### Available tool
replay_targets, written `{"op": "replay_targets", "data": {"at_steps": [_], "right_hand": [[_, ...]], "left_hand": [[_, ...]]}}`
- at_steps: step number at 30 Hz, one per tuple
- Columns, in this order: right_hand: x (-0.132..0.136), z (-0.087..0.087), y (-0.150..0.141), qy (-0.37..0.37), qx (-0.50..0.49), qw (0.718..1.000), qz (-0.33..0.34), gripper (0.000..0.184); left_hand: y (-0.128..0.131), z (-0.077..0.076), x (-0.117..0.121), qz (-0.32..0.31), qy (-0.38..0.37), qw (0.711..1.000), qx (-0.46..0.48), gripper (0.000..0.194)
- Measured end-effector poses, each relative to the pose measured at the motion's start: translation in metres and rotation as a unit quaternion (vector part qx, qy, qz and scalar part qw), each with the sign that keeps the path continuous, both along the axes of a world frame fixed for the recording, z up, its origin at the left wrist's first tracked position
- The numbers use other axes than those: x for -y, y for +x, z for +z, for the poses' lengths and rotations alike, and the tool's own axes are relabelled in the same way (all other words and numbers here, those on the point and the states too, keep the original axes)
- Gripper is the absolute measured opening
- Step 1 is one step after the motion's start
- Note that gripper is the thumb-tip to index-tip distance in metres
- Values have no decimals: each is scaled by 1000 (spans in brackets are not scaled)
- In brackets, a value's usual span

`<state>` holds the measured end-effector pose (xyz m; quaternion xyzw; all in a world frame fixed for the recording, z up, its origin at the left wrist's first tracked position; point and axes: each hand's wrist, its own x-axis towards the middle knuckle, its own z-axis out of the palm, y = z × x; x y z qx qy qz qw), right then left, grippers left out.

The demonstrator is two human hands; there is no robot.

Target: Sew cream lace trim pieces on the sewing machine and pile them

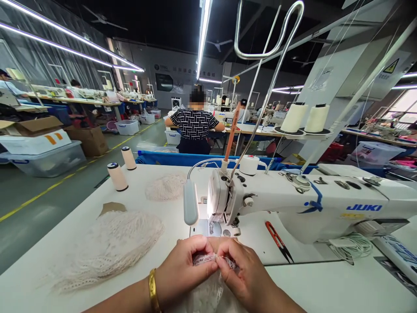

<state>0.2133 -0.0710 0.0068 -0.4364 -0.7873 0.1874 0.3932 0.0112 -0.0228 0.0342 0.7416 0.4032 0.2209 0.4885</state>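
Note:
My left hand (187, 263), with a gold bangle at the wrist, pinches the edge of a white lace piece (208, 293). Right beside it, my right hand (244, 267) pinches the same edge, the fingertips of both nearly meeting. The lace hangs down below my hands, partly hidden by them. Just beyond is the needle area of a white sewing machine (267, 195), lit by a small lamp (191, 202). To the left lies a large pile of lace pieces (110, 243), with a smaller lace pile (166, 187) behind it.
Two thread cones (117, 177) stand at the table's back left. Red-handled thread snips (278, 241) lie under the machine arm, near a coiled pale cable (353, 248). Two larger cones (293, 118) sit on the thread stand. A person (196, 124) sits ahead, back turned.

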Motion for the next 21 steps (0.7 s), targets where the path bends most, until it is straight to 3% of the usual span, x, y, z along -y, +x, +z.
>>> {"op": "replay_targets", "data": {"at_steps": [2,4,7,9,13,15,17,19,21], "right_hand": [[12,4,0,-20,9,1000,1,17],[23,9,0,-60,14,998,-4,16],[22,14,-6,-110,20,994,-19,18],[8,11,-11,-108,50,992,-52,20],[-27,-8,-19,-60,148,979,-125,22],[-37,-18,-18,-61,155,976,-137,21],[-40,-24,-15,-69,154,975,-144,17],[-38,-27,-10,-73,155,974,-150,12],[-34,-27,-5,-58,162,974,-150,5]], "left_hand": [[-6,15,13,-26,-17,999,10,37],[-12,28,23,-63,-84,994,15,36],[-12,27,21,-58,-101,993,-5,37],[-7,14,9,6,-21,996,-84,34],[5,-20,-18,61,152,961,-222,21],[5,-31,-24,66,247,946,-200,14],[3,-38,-26,30,359,922,-139,6],[0,-41,-27,-19,452,888,-85,18],[-1,-42,-27,-40,497,865,-62,29]]}}
